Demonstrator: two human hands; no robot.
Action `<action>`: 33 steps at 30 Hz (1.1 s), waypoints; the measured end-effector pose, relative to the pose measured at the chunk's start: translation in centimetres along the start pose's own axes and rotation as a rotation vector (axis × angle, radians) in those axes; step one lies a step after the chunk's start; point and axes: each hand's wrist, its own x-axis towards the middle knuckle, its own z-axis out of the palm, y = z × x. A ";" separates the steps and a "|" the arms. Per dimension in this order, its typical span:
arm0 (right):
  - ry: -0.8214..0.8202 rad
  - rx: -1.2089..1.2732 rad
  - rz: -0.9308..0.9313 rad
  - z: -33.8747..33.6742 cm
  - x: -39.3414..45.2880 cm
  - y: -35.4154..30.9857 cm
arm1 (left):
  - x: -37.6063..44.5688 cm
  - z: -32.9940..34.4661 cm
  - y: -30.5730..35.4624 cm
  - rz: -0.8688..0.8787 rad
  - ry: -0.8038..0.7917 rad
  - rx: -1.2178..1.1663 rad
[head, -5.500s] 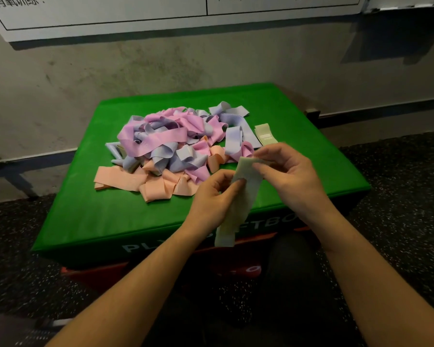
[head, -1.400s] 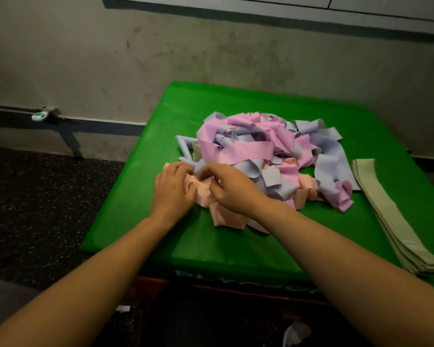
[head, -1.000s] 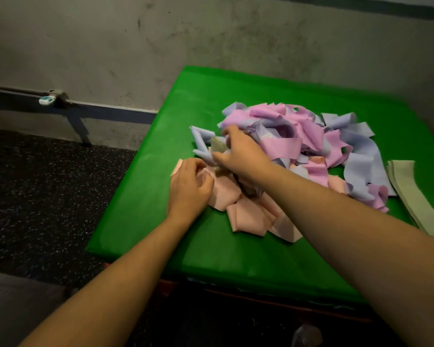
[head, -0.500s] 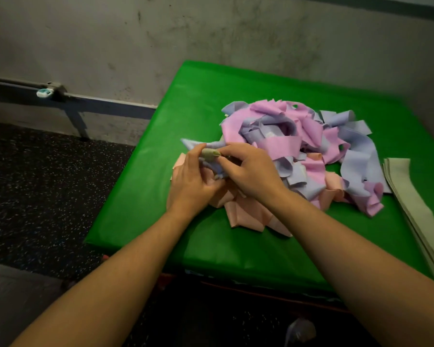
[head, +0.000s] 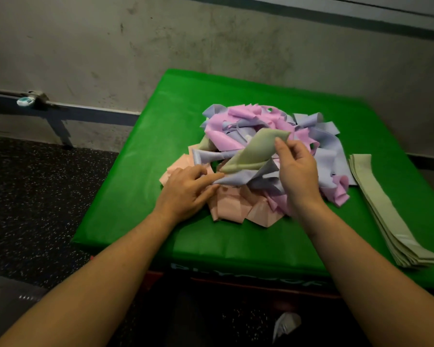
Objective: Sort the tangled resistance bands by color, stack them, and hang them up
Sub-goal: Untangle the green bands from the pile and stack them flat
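Tangled pile (head: 273, 156) of pink, lilac and peach bands; one twisted pale-green band (head: 251, 152) lifted above; flat green stack (head: 378, 204) alongside.

I see a stained grey concrete wall (head: 211, 46) with a metal pipe (head: 85, 107) along its base, above dark speckled rubber floor (head: 35, 196). Lighting is dim.
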 end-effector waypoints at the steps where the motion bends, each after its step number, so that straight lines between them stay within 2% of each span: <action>1: 0.034 0.049 0.057 -0.7 0.4 0.0 | 0.0 -0.1 0.1 0.000 0.005 -0.002; 4: 0.145 0.224 0.180 -2.5 1.7 -0.1 | 0.0 0.0 0.1 0.000 0.027 0.007; 7: 0.121 0.321 0.348 -3.8 2.2 0.0 | -0.1 0.2 0.0 0.008 0.065 0.073; 10: 0.067 0.291 0.511 -4.7 1.6 0.2 | -0.1 0.4 0.1 -0.021 0.120 0.147; 13: 0.094 0.260 0.577 -5.3 0.6 0.2 | 0.0 0.4 0.7 -0.080 0.162 0.158; 17: 0.142 0.292 0.521 -6.1 -0.7 0.6 | 0.4 -0.4 2.3 -0.204 0.131 0.103; 22: 0.112 0.186 0.425 -7.1 -2.9 0.1 | 2.1 -2.5 4.1 -0.400 -0.025 -0.040; 24: 0.106 0.168 0.377 -7.3 -4.0 -0.1 | 2.4 -3.3 5.8 -0.427 -0.038 -0.197; 27: 0.078 0.115 0.315 -7.6 -5.4 -0.3 | 2.6 -4.2 9.8 -0.497 -0.038 -0.566; 29: 0.064 0.092 0.248 -7.9 -6.6 -0.7 | 2.6 -4.6 12.8 -0.503 -0.109 -0.796; 33: 0.078 0.142 0.200 -8.7 -9.0 -1.3 | 1.3 -4.5 18.4 -0.407 -0.311 -0.830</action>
